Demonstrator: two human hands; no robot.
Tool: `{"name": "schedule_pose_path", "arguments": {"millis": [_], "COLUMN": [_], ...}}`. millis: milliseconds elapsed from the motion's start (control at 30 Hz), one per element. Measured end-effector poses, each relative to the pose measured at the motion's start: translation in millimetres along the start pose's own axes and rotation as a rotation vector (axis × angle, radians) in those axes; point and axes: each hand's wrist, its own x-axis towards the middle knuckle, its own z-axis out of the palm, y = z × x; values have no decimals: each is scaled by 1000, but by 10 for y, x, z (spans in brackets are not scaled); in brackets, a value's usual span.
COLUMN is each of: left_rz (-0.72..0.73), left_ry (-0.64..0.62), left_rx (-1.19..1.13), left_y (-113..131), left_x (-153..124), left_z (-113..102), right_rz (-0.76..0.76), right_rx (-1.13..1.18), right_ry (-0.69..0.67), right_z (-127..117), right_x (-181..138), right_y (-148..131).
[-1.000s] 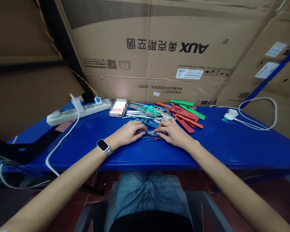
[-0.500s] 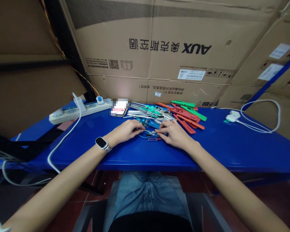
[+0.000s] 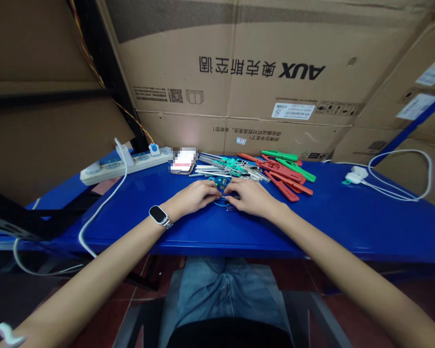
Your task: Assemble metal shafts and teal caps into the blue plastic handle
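My left hand (image 3: 202, 195), with a watch (image 3: 158, 215) on its wrist, and my right hand (image 3: 253, 197) almost meet low over the blue table. Both have thumb and fingers pinched; whatever lies between the fingertips is too small and covered to make out. Blue tool-like pieces (image 3: 222, 182) lie just behind the fingertips. Under the right thumb, partly hidden, is a small clear-handled thing, perhaps a screwdriver (image 3: 231, 208). Beyond the hands spreads a pile of thin silvery strips (image 3: 212, 170) with teal parts (image 3: 237, 166) on it.
Red plastic knife-shaped casings (image 3: 284, 173) and green ones (image 3: 280, 155) lie right of the pile. A phone (image 3: 184, 160) and a white power strip (image 3: 128, 166) are at the left. A white charger with cable (image 3: 357, 175) lies right. A large cardboard box (image 3: 253, 96) stands behind.
My right hand has moved left, bringing its fingertips close to the left hand's. The small metallic piece and the handle seen between them are now mostly covered. The camera view has shifted slightly.
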Motion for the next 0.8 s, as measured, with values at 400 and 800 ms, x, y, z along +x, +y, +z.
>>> {"name": "schedule_pose_path", "arguments": {"millis": [400, 800], "left_rz": [8, 16], "left_ry": [3, 44], "left_rx": [137, 193], "left_y": [9, 76], "left_x": [-26, -21], "left_z": [36, 26], "right_rz": [191, 214], "right_rx": [280, 270], "right_ry": [-50, -66], "right_z": [59, 21], "right_x": [73, 79], "right_y": [85, 21]}}
